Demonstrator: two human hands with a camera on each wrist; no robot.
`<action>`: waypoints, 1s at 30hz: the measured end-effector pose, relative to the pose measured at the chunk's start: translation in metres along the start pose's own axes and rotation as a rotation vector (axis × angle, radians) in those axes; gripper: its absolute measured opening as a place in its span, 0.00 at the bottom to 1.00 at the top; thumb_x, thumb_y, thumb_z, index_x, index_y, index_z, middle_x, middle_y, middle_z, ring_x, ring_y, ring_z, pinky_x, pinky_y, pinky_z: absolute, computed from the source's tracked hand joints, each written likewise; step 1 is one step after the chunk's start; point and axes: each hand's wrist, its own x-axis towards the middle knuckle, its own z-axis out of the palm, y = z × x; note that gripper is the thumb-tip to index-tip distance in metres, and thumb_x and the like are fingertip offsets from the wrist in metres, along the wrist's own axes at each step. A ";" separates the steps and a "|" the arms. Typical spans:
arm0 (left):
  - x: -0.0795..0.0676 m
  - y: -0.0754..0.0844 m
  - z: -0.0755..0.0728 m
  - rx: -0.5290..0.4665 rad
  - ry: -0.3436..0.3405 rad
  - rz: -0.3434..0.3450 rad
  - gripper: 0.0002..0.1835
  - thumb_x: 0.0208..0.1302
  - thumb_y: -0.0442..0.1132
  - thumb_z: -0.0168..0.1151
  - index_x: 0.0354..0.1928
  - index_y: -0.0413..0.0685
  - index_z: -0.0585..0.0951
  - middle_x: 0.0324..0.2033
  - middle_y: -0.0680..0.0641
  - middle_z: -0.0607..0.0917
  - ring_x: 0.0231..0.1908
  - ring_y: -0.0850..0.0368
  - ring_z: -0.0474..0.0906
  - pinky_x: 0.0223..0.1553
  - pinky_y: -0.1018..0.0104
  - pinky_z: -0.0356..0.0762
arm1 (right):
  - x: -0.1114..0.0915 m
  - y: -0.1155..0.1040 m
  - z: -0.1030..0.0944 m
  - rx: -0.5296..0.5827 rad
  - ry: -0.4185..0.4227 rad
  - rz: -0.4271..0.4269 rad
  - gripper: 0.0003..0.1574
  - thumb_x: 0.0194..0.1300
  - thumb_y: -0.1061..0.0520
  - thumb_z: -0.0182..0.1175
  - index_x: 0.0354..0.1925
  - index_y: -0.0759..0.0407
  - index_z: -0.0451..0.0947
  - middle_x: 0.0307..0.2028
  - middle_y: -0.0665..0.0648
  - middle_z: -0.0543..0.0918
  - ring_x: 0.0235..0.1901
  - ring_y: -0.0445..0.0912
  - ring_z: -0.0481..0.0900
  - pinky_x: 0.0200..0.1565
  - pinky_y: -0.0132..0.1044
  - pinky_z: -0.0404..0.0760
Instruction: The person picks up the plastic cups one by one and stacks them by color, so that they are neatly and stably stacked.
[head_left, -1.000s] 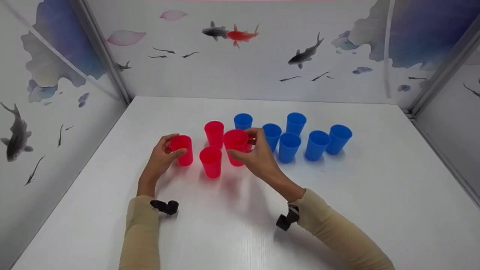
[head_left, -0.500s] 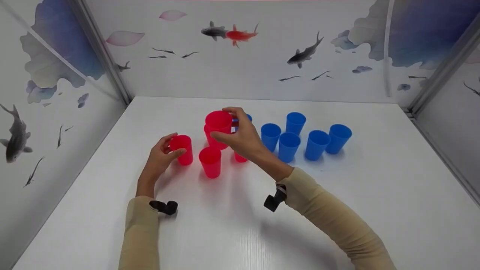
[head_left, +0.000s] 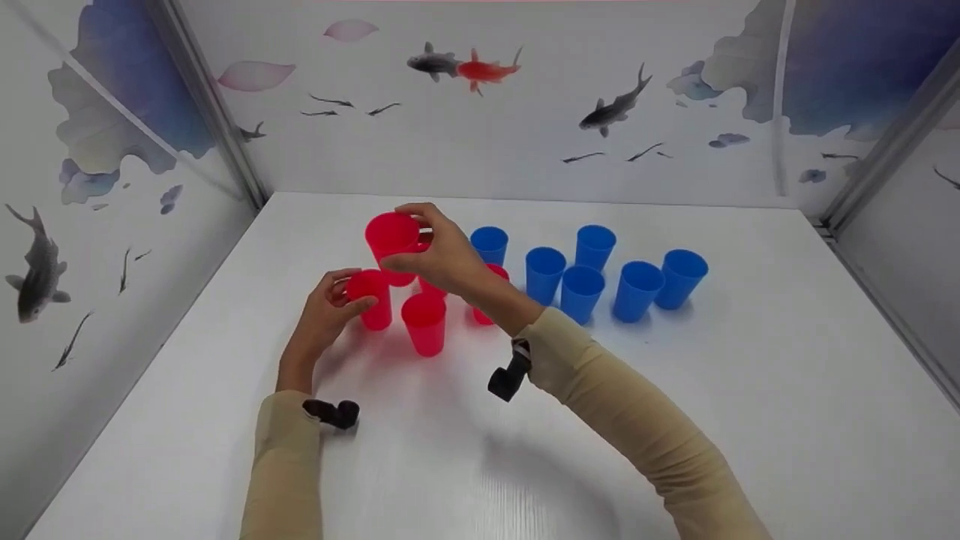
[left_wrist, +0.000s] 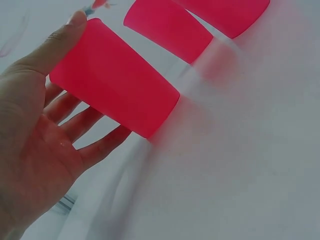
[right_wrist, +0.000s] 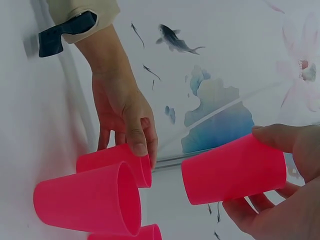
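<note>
On the left in the head view, my left hand (head_left: 319,315) holds a red plastic cup (head_left: 377,307) between thumb and fingers. That cup (left_wrist: 115,85) stands upright on the table. My right hand (head_left: 450,255) grips a second red cup (head_left: 390,238) by its side, raised above the tabletop and slightly behind the left-hand cup. In the right wrist view the raised cup (right_wrist: 232,172) is apart from the others. A red cup (head_left: 424,326) stands in front; another red cup (head_left: 433,287) is mostly hidden behind my right hand, and one more (head_left: 484,311) sits partly behind my right wrist.
Several blue cups (head_left: 582,294) stand upright to the right of the red ones. The white table (head_left: 420,450) is bounded by panels printed with fish, including a back wall (head_left: 480,150). Black cameras (head_left: 510,375) are strapped at both wrists.
My right hand has carried its red cup leftward and away from me, from in front of the rightmost red cup to behind the left-hand cup. My left hand has stayed in place.
</note>
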 end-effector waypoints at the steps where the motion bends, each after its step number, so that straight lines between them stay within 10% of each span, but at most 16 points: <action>1: 0.000 0.000 0.000 0.001 0.002 0.001 0.44 0.59 0.54 0.73 0.72 0.55 0.61 0.68 0.46 0.74 0.67 0.49 0.72 0.64 0.56 0.77 | 0.002 0.000 0.003 0.008 0.002 0.002 0.53 0.52 0.56 0.77 0.71 0.44 0.63 0.68 0.53 0.71 0.62 0.49 0.74 0.51 0.36 0.86; 30: -0.001 -0.002 -0.001 0.102 -0.010 0.003 0.45 0.59 0.58 0.71 0.73 0.53 0.60 0.71 0.44 0.69 0.72 0.43 0.65 0.67 0.49 0.74 | 0.037 0.030 0.044 -0.015 -0.033 0.074 0.52 0.53 0.58 0.77 0.72 0.45 0.64 0.67 0.53 0.73 0.63 0.49 0.74 0.52 0.36 0.85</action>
